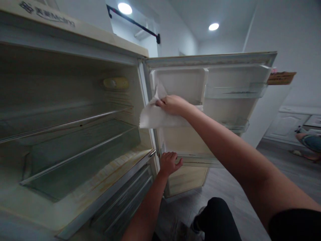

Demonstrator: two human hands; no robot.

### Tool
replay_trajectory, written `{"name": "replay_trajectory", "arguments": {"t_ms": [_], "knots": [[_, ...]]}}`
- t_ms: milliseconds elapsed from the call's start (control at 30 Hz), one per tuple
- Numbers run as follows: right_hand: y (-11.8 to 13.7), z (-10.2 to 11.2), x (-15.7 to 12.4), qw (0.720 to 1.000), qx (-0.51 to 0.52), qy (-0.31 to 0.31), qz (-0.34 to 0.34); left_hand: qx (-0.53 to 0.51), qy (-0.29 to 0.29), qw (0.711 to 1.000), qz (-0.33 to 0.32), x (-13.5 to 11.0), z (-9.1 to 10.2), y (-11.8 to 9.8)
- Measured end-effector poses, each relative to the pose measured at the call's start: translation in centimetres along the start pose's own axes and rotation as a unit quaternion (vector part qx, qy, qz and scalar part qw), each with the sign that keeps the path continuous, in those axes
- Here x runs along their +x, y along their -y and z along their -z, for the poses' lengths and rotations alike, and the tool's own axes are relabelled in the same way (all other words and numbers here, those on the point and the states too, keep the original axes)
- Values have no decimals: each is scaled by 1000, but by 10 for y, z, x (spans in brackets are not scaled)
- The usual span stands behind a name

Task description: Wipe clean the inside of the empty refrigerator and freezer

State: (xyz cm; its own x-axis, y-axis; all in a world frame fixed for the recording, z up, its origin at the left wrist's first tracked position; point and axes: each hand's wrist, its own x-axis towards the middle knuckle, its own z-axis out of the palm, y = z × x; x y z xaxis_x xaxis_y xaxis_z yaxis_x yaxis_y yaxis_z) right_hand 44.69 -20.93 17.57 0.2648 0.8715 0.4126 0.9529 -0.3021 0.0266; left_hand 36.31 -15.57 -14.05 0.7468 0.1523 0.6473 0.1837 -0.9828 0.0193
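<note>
A white cloth [156, 115] hangs from my right hand [174, 103], which is closed on it with the fingers bunched around its upper part. The cloth lies in front of the upper inner face of the open refrigerator door [184, 82], near the hinge side, and part of it is hidden behind my forearm. Lower down, my left hand [170, 163] rests by the hinge-side end of a lower clear door shelf [198, 160]. Its thumb sticks out to the right and its fingers reach up and forward; I see nothing held in it.
The refrigerator cabinet [100, 42] stands open at left, with a glass shelf [65, 127], a tilted glass panel [82, 152] and yellowish stains on its floor. A cardboard box [282, 78] is beyond the door. Someone's leg [309, 142] shows at far right. My black-clad knee [220, 217] is below.
</note>
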Motion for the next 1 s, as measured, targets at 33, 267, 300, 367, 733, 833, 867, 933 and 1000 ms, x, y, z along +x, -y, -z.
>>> {"name": "replay_trajectory", "arguments": {"t_ms": [33, 267, 300, 367, 733, 833, 867, 933, 1000], "knots": [[0, -2, 3, 1000, 9, 26, 14, 3, 1, 1000, 0, 0, 0, 0], [-13, 6, 8, 986, 43, 147, 60, 1, -1, 1000, 1, 1, 1, -2], [-17, 8, 5, 984, 56, 158, 57, -1, 0, 1000, 0, 1, 2, -2], [-26, 12, -4, 982, 94, 156, 41, -3, 5, 1000, 2, 1, 2, -1], [-45, 28, -44, 986, -38, 163, -4, -5, -39, 999, -20, -1, -3, 3], [-37, 29, -54, 984, -113, 134, -10, -6, -47, 999, -20, 0, -5, 3], [-35, 28, -56, 985, -125, 119, -8, -6, -48, 999, -21, 0, -5, 3], [-31, 24, -55, 987, -128, 95, 6, -5, -48, 999, -22, 1, -6, 2], [-26, 18, -49, 990, -115, 80, 24, -3, -43, 999, -22, 1, -6, 1]]}}
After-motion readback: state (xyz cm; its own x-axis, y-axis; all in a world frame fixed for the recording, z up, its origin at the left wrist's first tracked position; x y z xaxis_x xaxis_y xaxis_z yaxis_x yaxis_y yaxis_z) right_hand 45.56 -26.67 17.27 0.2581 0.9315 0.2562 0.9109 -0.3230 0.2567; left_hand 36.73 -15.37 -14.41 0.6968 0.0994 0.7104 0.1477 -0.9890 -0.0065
